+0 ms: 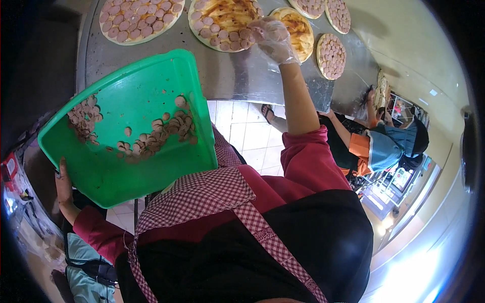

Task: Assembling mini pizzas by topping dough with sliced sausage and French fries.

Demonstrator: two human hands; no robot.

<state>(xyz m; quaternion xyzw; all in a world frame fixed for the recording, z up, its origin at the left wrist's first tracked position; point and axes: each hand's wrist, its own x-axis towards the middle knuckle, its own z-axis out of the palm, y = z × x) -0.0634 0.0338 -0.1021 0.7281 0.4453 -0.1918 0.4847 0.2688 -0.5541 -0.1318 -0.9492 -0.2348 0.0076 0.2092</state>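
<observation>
My left hand (64, 188) grips the lower left side of a large green plastic bin (151, 187), which is tilted at my left side. Loose sausage slices (146, 144) lie in heaps across its bottom. A clear plastic glove covers my right hand (275, 40), stretched over the metal table. Its fingers are drawn together on sausage slices at the right edge of a round pizza base (225, 20). Sauce covers that base, with slices along its left and lower rim and bare sauce in the middle. Exactly how many slices the fingers hold is hidden.
The metal table (232, 83) also bears a slice-covered pizza (141, 20) at left, a sauced base (298, 33) beyond my right hand, and several topped pizzas (331, 56) farther right. Another person (389, 146) in a blue and orange top works at the table's right end.
</observation>
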